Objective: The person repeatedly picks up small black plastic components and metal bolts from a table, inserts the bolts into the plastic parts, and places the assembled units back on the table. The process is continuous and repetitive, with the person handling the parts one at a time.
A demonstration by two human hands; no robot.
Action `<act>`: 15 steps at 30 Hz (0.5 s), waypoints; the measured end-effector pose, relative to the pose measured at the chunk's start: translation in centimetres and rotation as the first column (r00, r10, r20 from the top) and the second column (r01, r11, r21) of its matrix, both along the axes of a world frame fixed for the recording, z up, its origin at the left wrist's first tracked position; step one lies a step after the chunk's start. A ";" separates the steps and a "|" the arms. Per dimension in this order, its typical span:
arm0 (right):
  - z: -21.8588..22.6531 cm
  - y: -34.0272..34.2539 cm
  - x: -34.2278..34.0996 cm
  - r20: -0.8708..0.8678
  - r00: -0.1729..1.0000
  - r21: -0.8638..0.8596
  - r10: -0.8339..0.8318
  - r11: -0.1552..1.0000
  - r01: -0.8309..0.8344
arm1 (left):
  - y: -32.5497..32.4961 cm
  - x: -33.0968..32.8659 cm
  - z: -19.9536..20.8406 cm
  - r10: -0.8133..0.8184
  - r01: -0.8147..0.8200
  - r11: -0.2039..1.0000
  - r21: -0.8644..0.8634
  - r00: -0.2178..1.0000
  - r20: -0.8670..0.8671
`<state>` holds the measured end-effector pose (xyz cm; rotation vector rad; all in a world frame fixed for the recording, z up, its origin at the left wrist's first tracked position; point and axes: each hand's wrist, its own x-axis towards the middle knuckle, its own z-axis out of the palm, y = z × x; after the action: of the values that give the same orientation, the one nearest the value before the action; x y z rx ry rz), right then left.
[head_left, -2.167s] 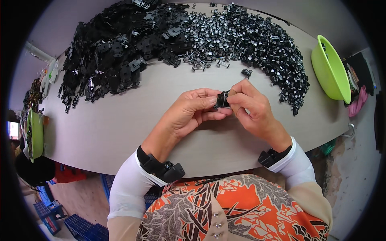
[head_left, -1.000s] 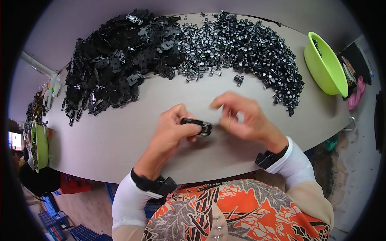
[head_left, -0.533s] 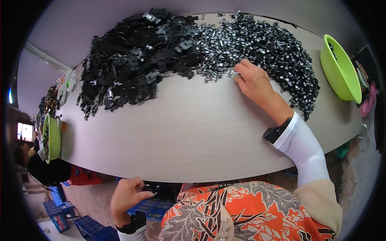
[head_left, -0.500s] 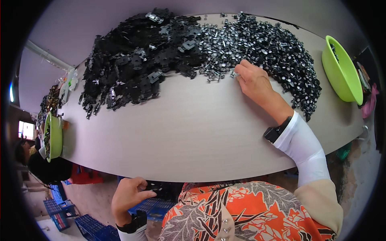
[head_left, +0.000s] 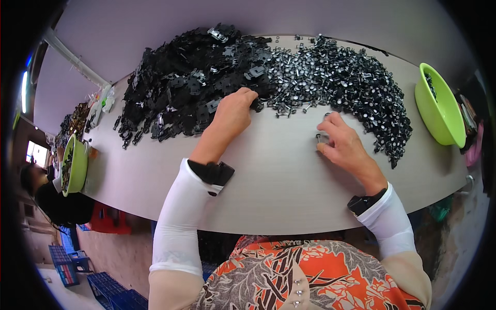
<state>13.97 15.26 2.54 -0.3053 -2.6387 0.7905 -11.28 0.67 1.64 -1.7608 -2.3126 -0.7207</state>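
My left hand (head_left: 233, 112) reaches forward onto the near edge of the big heap of black plastic parts (head_left: 186, 82), fingers curled on a piece there. My right hand (head_left: 343, 144) rests on the pale table (head_left: 268, 186) just short of the heap of small dark metal parts (head_left: 346, 82), pinching one small metal part (head_left: 321, 137) between thumb and fingers. Both arms wear white sleeves with black wrist bands.
A green bowl (head_left: 439, 111) holding a few parts stands at the table's right end. Another green bowl (head_left: 75, 165) with parts sits at the left end, beside a second person (head_left: 46, 199). Blue crates (head_left: 77, 263) stand on the floor at the lower left.
My left hand came up from below the table's edge and reached to the black heap. My right hand drew back from the metal heap with a small part.
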 end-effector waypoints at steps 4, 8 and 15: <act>-1.4 0.8 0.0 -0.042 0.983 0.023 0.178 0.984 -0.178 | 1.4 0.6 0.3 0.137 -0.157 0.958 -0.239 0.986 -0.096; -0.2 0.3 0.5 0.097 0.988 -0.031 0.119 0.993 -0.117 | 0.4 1.4 0.0 0.100 -0.111 0.981 -0.160 0.992 -0.074; -0.4 0.2 0.4 0.118 0.990 0.059 0.083 0.994 -0.091 | -0.6 5.0 1.9 0.156 -0.080 0.981 -0.178 0.869 0.469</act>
<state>14.35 15.44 2.13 -0.2262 -2.7962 0.7340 -6.33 0.08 3.53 -1.6163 -2.8380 -1.0913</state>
